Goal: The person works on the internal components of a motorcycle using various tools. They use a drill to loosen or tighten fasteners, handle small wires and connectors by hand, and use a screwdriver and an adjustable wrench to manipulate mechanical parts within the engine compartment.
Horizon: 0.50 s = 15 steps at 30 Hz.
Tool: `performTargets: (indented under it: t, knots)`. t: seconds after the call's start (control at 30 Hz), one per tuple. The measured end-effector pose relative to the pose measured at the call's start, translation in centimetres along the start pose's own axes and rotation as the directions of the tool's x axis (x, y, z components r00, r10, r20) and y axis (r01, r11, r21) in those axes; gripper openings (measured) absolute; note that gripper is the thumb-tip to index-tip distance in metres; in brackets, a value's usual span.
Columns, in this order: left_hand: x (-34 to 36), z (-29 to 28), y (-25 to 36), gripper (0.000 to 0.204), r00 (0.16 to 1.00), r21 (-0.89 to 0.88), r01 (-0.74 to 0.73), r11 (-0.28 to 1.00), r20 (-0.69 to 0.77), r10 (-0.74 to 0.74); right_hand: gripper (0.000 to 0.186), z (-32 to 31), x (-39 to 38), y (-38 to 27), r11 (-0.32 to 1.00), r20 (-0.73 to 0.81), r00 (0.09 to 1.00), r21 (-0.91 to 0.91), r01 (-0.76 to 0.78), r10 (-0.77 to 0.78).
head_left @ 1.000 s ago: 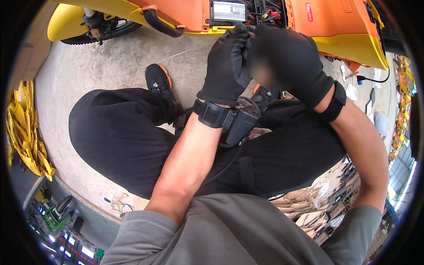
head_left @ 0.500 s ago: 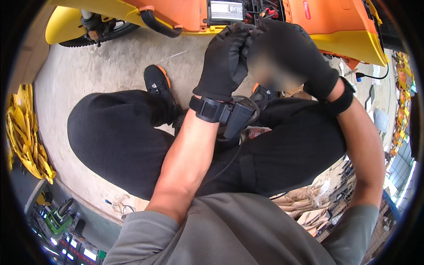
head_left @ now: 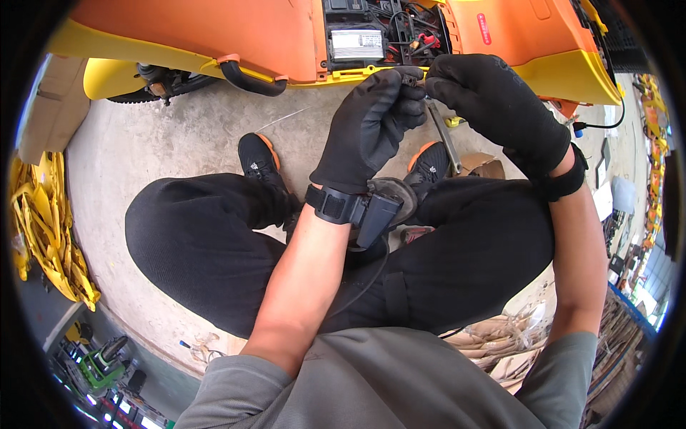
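My gloved left hand (head_left: 361, 132) is closed in a pinch on a small dark piece (head_left: 409, 81), whose shape I cannot make out, just below the open compartment of the orange-and-yellow vehicle. My gloved right hand (head_left: 493, 100) is closed beside it, fingertips at the same spot, its grip partly hidden. A long metal bar-like tool (head_left: 444, 138) runs down from between my hands; whether I hold it is unclear. Above, the compartment holds a silver boxed module (head_left: 356, 43), dark cables and red connectors (head_left: 426, 41).
I sit on a concrete floor (head_left: 107, 179), legs bent around a dark object between them. Yellow panels (head_left: 43, 214) and cardboard (head_left: 50, 107) line the left; brown paper scrap (head_left: 500, 343) lies behind at right. A black cable (head_left: 604, 124) hangs from the vehicle's right end.
The vehicle, my legs and hands appear lower in the picture. My right hand, blurred earlier, shows clearly with fingertips at the left hand's, and the metal tool has come into sight below them.
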State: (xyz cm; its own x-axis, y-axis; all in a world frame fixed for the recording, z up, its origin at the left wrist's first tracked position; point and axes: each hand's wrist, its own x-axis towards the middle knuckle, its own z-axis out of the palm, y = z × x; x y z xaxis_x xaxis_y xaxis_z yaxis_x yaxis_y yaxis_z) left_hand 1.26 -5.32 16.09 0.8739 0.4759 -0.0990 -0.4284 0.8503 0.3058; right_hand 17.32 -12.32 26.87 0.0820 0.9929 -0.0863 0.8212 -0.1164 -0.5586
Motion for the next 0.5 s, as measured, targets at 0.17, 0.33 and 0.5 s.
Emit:
performTargets:
  t: [0.17, 0.33, 0.5]
  knots:
    - [0.0, 0.0, 0.4, 0.025, 0.999, 0.106, 0.026, 0.994, -0.049, -0.021, 0.02, 0.1, 0.2, 0.0, 0.997, 0.031, 0.996, -0.018, 0.079, -0.079]
    - [0.2, 1.0, 0.3, 0.025, 0.994, 0.164, -0.046, 0.985, -0.094, 0.062, 0.019, 0.5, 0.2, 0.1, 0.987, -0.059, 0.987, -0.067, 0.146, -0.15]
    - [-0.2, -0.9, 0.4, 0.026, 0.963, 0.235, -0.114, 0.965, -0.213, 0.166, 0.013, -4.0, 0.3, 6.1, 0.962, -0.442, 0.864, -0.228, 0.151, -0.241]
